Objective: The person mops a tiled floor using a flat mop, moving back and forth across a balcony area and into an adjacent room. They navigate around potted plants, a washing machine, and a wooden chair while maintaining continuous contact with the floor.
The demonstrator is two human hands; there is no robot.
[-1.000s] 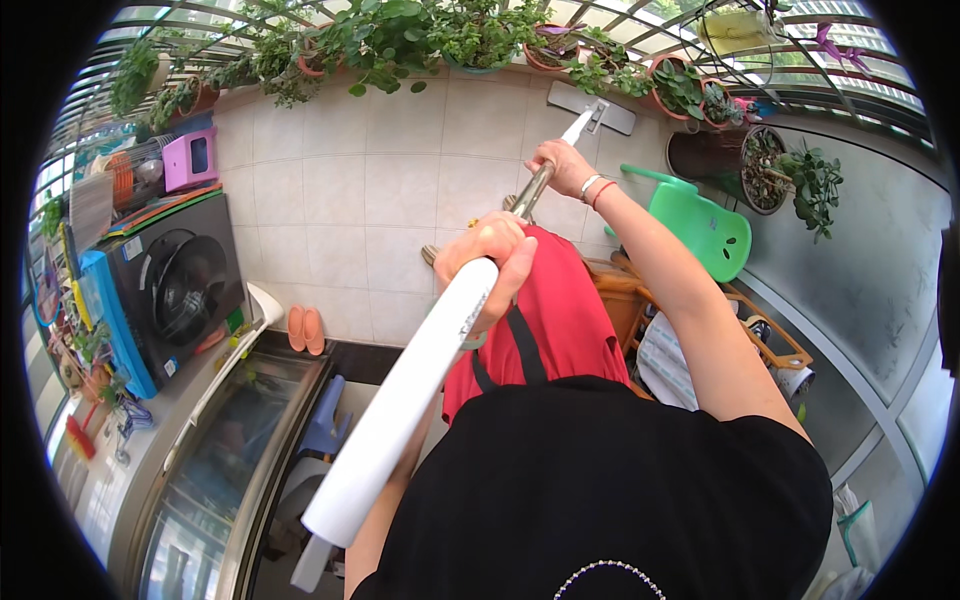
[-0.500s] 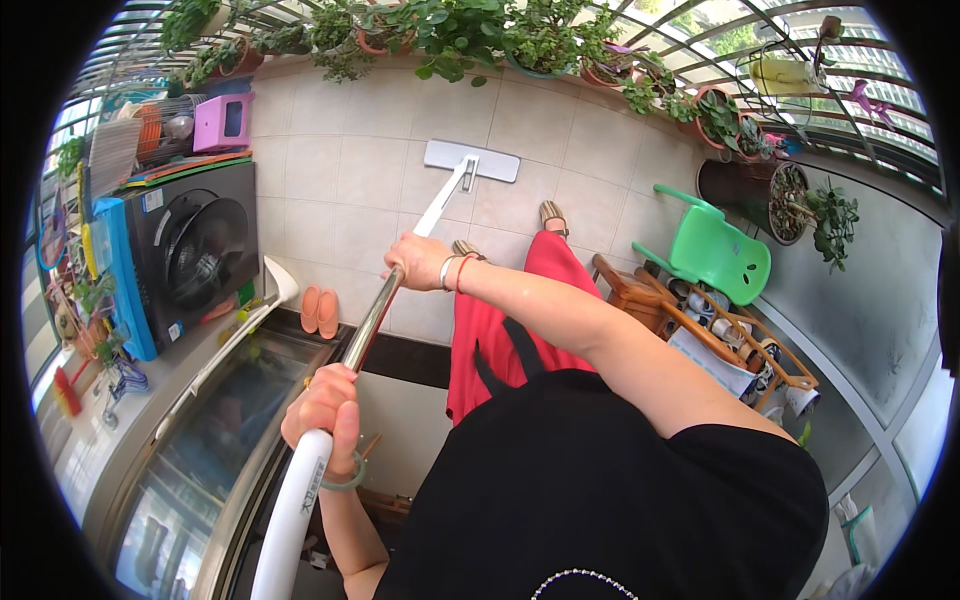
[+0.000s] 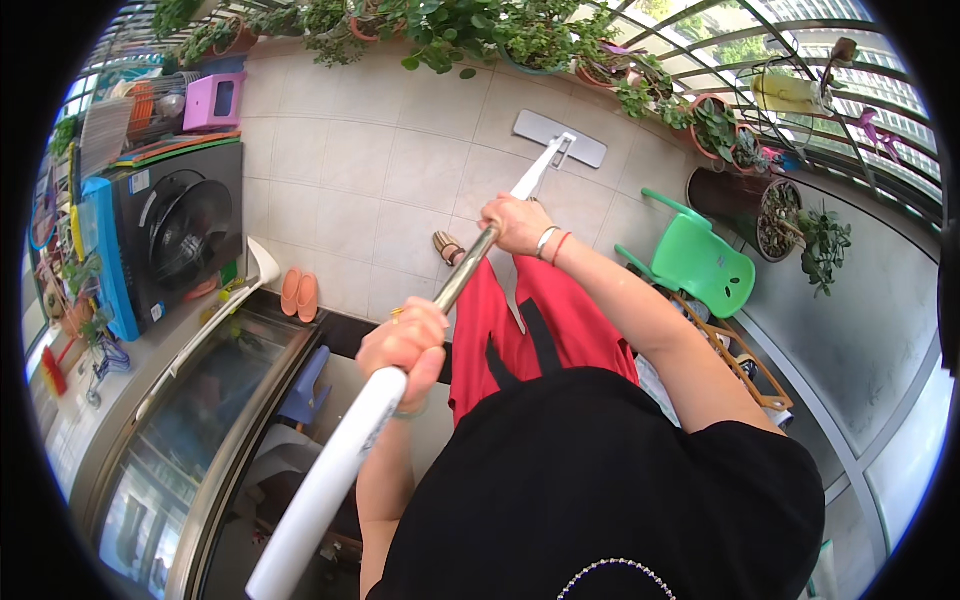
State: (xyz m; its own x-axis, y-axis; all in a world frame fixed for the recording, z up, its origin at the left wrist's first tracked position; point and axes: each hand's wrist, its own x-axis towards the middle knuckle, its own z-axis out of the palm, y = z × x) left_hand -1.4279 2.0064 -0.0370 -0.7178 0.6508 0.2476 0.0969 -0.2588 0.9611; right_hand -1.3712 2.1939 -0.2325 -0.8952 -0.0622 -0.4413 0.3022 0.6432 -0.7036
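Left fingers (image 3: 400,338) and right fingers (image 3: 512,222) wrapped around mop pole (image 3: 466,272), flat mop head (image 3: 543,131) beyond the right

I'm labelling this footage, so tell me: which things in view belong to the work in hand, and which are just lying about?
Belonging to the work:
- flat-headed mop
- tiled floor under its head

Just lying or standing about:
- green chair
- orange slippers
- potted plants

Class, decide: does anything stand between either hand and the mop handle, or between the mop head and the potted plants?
Nothing visible does. The left hand and right hand both grip the mop handle, and only tiled floor shows between mop head and potted plants.
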